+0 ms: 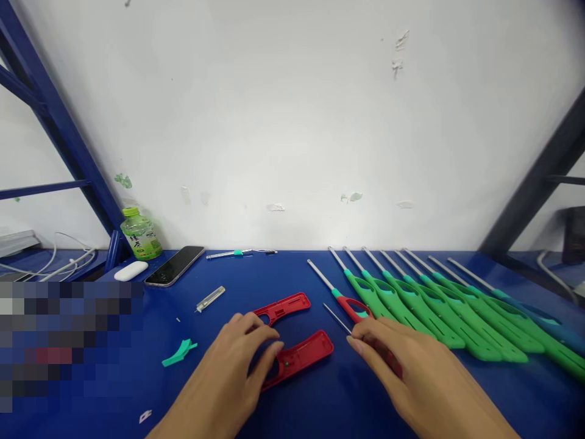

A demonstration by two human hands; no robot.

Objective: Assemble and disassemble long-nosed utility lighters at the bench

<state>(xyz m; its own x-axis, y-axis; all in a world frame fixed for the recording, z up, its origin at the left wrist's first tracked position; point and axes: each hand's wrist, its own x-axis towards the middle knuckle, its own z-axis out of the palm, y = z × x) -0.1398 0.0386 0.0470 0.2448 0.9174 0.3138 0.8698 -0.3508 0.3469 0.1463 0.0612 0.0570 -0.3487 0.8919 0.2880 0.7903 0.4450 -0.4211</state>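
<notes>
On the blue bench (pixel 269 280), in the lower middle of the frame, two red shell halves are laid one below the other, their hollow insides turned up. The left end of the upper half (pixel 292 306) is covered by the fingers of the left hand (pixel 237 360); the loop of the lower half (pixel 311 356) is met at the thumb. The left hand is held with fingers bent and thumb apart from the forefinger; whether either half is pinched cannot be told. By the right hand (pixel 388 353), right of centre, a thin metal rod (pixel 337 318) is gripped between thumb and fingertips, its bare tip pointed to the upper left. The handle of a red lighter (pixel 355 308) is partly hidden behind the same hand. To the right, green lighters (pixel 445 329) are lined up slantwise, with a blue handle (pixel 534 310) seen among them at far right. At left, a teal piece (pixel 179 353) is placed near the left hand, with a clear part (pixel 211 299) above it. Farther back at left, a phone (pixel 176 266), a white case (pixel 131 271) and a green-labelled bottle (pixel 141 236) are set near the wall (pixel 292 134).
</notes>
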